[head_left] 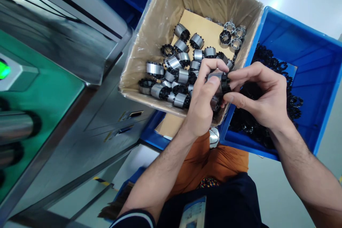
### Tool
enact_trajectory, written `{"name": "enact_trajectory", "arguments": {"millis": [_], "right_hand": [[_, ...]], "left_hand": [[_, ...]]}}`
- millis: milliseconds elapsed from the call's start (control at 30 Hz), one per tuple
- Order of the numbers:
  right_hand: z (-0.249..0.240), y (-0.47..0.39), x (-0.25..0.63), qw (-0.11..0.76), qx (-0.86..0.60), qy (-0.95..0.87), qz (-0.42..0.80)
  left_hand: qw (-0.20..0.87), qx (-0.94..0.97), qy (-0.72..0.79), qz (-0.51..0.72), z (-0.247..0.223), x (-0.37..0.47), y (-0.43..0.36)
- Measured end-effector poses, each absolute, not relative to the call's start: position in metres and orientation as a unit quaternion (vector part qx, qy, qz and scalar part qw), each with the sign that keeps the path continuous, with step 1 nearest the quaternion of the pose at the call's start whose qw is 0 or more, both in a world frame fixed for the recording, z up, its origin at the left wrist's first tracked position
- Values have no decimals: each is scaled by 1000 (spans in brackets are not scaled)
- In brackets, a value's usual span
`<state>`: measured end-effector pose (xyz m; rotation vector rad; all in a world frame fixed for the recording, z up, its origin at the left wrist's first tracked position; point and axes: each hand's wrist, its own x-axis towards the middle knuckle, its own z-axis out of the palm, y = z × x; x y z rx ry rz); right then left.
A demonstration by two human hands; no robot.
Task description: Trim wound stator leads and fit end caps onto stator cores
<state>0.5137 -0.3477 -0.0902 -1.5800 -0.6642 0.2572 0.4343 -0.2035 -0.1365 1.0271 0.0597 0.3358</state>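
Between both hands is a metal cylinder with a toothed black ring (225,84) at its right end. My left hand (204,94) is closed around the cylinder's metal body, thumb on top. The fingertips of my right hand (259,92) pinch the black ring at its edge. Both hands are over the right front corner of a cardboard box (149,25) lined with clear plastic. Inside it lie several similar metal cylinders (183,76) with black toothed ends, in a loose heap on a tan cardboard sheet (197,25).
To the right stands a blue bin (317,89) with many black toothed rings (269,58) in it. A grey metal machine with a green panel (53,78) stands at the left. Several bare, ring-like parts (236,44) lie at the box's right wall.
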Motion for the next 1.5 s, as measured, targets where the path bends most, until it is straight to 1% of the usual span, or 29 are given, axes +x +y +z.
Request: {"name": "enact_trajectory", "arguments": {"millis": [100, 267, 400, 533, 633, 800, 933, 1100, 1267, 1500], "right_hand": [[-92, -348, 514, 659, -686, -289, 110], [-89, -347, 513, 654, -697, -275, 104], [-88, -344, 510, 672, -679, -280, 101], [-86, -343, 508, 667, -687, -267, 109], [-85, -345, 509, 679, -671, -273, 122], [-85, -347, 509, 673, -675, -269, 139], [-87, -348, 511, 652, -698, -260, 142], [-90, -346, 513, 667, -684, -264, 130], [-86, -345, 510, 655, -698, -257, 135], [-89, -346, 512, 688, -658, -283, 118]], "left_hand": [[872, 468, 26, 139, -137, 433, -203], [857, 482, 44, 178, -135, 432, -205], [856, 491, 63, 147, -132, 433, -206], [864, 479, 63, 143, -132, 434, -206], [859, 487, 73, 138, -135, 434, -206], [829, 517, 101, 189, -137, 435, -204], [835, 507, 86, 197, -139, 436, -203], [839, 513, 93, 156, -141, 433, -203], [831, 525, 77, 163, -140, 433, -203], [844, 505, 48, 172, -137, 432, -202]]}}
